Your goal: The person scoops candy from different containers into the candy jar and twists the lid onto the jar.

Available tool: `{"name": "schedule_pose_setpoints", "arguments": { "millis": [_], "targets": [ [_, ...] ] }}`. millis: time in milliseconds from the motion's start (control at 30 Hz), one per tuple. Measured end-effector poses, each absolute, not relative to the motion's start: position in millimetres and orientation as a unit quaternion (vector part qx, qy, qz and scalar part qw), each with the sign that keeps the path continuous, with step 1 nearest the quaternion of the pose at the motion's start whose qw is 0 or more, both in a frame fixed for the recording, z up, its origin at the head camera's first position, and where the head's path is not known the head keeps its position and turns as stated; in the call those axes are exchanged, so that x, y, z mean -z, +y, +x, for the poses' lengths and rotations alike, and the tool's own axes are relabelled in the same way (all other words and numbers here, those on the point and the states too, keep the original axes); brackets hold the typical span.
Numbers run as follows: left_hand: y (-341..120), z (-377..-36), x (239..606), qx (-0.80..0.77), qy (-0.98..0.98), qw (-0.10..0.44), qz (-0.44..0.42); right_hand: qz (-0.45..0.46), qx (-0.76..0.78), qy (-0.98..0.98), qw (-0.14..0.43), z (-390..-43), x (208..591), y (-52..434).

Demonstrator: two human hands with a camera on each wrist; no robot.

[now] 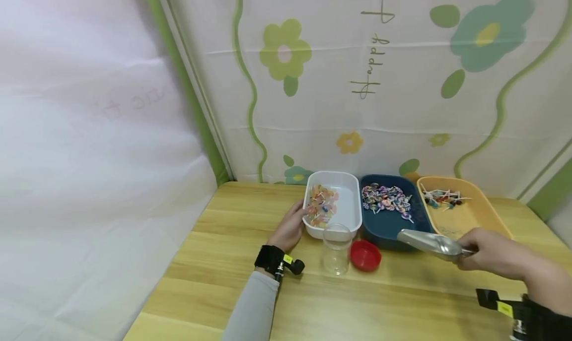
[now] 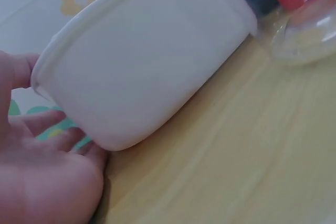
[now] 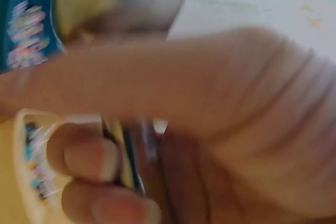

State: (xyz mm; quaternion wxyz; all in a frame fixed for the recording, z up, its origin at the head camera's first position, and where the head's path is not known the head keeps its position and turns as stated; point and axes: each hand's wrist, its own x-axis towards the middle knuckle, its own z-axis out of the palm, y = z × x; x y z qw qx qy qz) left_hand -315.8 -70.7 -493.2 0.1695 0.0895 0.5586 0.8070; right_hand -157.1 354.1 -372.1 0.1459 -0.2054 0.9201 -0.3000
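Observation:
Three oblong tubs stand in a row at the back of the wooden table: a white tub with pastel candies, a dark blue tub with striped lollipops, and a yellow tub with a few lollipops. My left hand rests against the white tub's left end, fingers along its wall and rim. My right hand grips the handle of a metal scoop, whose bowl hovers over the blue tub's near right corner. A clear jar stands open in front of the white tub.
A red lid lies on the table beside the jar. A flowered cloth backdrop hangs right behind the tubs, and a white sheet closes off the left side. Bare wooden tabletop stretches in front of the jar.

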Motion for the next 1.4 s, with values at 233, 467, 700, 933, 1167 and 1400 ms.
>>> {"name": "schedule_pose_setpoints", "arguments": {
  "millis": [233,467,700,933,1167,1400],
  "targets": [
    [-63.4,-307.0,493.3,-0.832,0.528,0.157,0.067,-0.183,0.188,0.965,0.03,-175.1,333.2,300.1],
    [-50.4,-300.6,491.0,-0.835,0.516,0.17,0.092,-0.168,0.124,0.978,0.0,-212.7,329.4,248.5],
    [-35.4,-286.2,490.7,-0.828,0.51,0.205,0.109,-0.133,0.087,0.987,0.03,-226.8,335.7,232.9],
    [-30.4,-277.5,488.2,-0.828,0.502,0.221,0.117,-0.104,0.085,0.99,0.044,-221.3,333.2,229.7],
    [-38.9,-273.6,483.4,-0.827,0.503,0.221,0.116,-0.119,0.097,0.986,0.069,-224.7,338.2,220.3],
    [-43.7,-264.6,483.8,-0.828,0.501,0.222,0.118,-0.195,0.105,0.973,0.066,-229.6,357.5,215.9]
  ]
}}
